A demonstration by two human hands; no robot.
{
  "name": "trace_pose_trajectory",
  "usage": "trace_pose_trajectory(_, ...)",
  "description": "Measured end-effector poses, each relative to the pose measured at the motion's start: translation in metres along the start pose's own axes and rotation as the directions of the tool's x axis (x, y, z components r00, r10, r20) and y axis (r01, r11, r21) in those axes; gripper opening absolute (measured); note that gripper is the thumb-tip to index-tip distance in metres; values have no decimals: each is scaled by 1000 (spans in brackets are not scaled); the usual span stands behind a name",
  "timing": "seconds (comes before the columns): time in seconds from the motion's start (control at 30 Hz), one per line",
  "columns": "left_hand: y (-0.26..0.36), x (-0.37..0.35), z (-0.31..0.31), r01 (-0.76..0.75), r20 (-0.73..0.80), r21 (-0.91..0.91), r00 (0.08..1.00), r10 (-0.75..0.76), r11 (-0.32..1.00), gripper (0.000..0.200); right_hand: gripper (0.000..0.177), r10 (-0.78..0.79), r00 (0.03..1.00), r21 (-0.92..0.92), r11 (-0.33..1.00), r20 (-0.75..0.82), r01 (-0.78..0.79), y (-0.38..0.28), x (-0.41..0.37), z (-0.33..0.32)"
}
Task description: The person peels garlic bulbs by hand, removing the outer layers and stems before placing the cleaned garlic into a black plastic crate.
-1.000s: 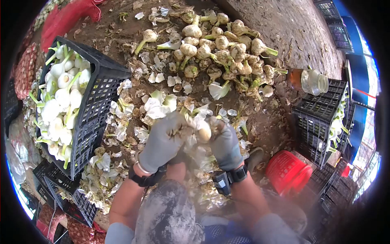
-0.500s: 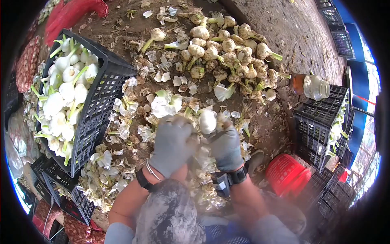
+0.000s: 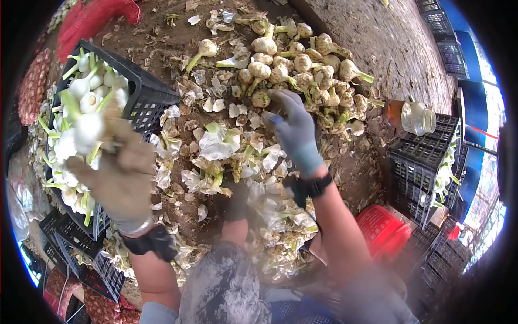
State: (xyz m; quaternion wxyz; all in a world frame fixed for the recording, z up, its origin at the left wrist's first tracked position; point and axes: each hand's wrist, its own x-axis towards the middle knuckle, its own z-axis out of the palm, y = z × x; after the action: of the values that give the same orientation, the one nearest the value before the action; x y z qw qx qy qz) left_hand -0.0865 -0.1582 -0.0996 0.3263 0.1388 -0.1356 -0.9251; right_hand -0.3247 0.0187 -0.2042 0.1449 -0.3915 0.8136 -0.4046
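Note:
My left hand (image 3: pixel 116 181), in a tan-palmed glove and smeared by motion, is over the near side of a black crate (image 3: pixel 154 89) full of clean white garlic bulbs (image 3: pixel 66 146). Its fingers and thumb are spread. One blurred garlic bulb (image 3: pixel 89 129) appears just off the fingertips, above the others in the crate. My right hand (image 3: pixel 297 127), in a grey glove, reaches to the front edge of a heap of unpeeled garlic bulbs (image 3: pixel 302 63). Thumb and fingers are apart there, beside a dirty garlic bulb (image 3: pixel 261 98) that they do not close on.
Loose garlic skins (image 3: pixel 218 141) litter the ground between the crate and the heap. On the right stand a glass jar (image 3: pixel 421 120), a black crate (image 3: pixel 415 167) and a red bucket (image 3: pixel 380 232). A red sack (image 3: pixel 94 24) lies at the far left.
Both hands have parted from the middle, where they held a white garlic bulb. The left moved to the left crate and spread its fingers; the right went up to the heap.

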Motion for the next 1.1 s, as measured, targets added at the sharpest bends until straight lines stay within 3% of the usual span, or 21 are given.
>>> trace_pose_trajectory(0.1,22,10,0,-133,-3,-94,991,133,987,56,33,26,989,-92,996,147,-13,35,19,25)
trace_pose_trajectory(0.17,16,10,-6,-124,-285,13,951,122,992,39,30,92,989,-40,995,119,-88,41,20,30)
trace_pose_trajectory(0.2,1,7,-9,-38,-249,385,958,143,922,35,27,161,982,8,987,97,-162,40,21,31)
trace_pose_trajectory(0.23,-20,3,-12,47,-213,699,966,145,713,32,21,269,957,177,942,108,-285,38,15,29)
trace_pose_trajectory(0.27,-40,1,-13,228,-305,854,948,95,467,28,21,275,955,175,941,112,-291,29,9,24)
trace_pose_trajectory(0.3,-57,-2,-19,386,-402,907,913,72,170,26,18,436,871,406,771,225,-491,18,2,17)
trace_pose_trajectory(0.33,-75,-9,-50,186,-184,960,982,28,-208,34,15,538,757,575,508,370,-642,6,-5,10)
trace_pose_trajectory(0.37,-94,-11,-50,145,-141,974,989,37,-173,48,15,523,747,577,484,412,-657,-8,-10,0)
trace_pose_trajectory(0.4,-107,-10,-43,145,-141,975,989,36,-170,48,16,506,734,580,459,453,-674,-19,-18,-6)
trace_pose_trajectory(0.47,-124,-10,-33,-11,11,999,1000,12,31,58,20,524,749,664,394,406,-636,-32,-38,-1)
trace_pose_trajectory(0.5,-126,-13,-31,210,-188,954,975,-119,216,60,23,578,713,702,308,398,-642,-38,-44,0)
trace_pose_trajectory(0.53,-126,-13,-30,206,-185,955,976,-116,213,60,28,628,671,737,221,393,-638,-41,-47,0)
trace_pose_trajectory(0.57,-126,-13,-29,225,-202,951,972,-123,214,58,34,588,715,595,437,379,-675,-38,-50,-5)
trace_pose_trajectory(0.6,-126,-15,-28,244,-220,946,967,-129,213,57,34,587,715,597,436,379,-674,-34,-54,0)
trace_pose_trajectory(0.67,-130,-21,-32,190,-176,962,981,-82,198,54,35,575,766,507,587,288,-632,-29,-59,11)
trace_pose_trajectory(0.73,-131,-24,-32,137,-132,974,991,-35,181,52,36,603,744,571,516,286,-638,-35,-63,10)
trace_pose_trajectory(0.8,-132,-26,-27,127,-126,986,992,-18,112,49,35,625,700,726,294,347,-622,-39,-66,7)
trace_pose_trajectory(0.83,-134,-26,-28,126,-125,986,992,-19,113,49,35,625,700,726,295,345,-621,-43,-68,7)
trace_pose_trajectory(0.9,-139,-27,-31,125,-124,982,992,-18,139,46,29,667,696,556,484,266,-676,-52,-69,9)
trace_pose_trajectory(1.03,-136,-28,-28,188,-174,959,981,-84,214,49,25,621,742,556,534,253,-637,-42,-77,8)
trace_pose_trajectory(1.1,-133,-26,-22,360,-312,846,932,-183,393,52,22,579,788,469,648,210,-601,-39,-83,6)
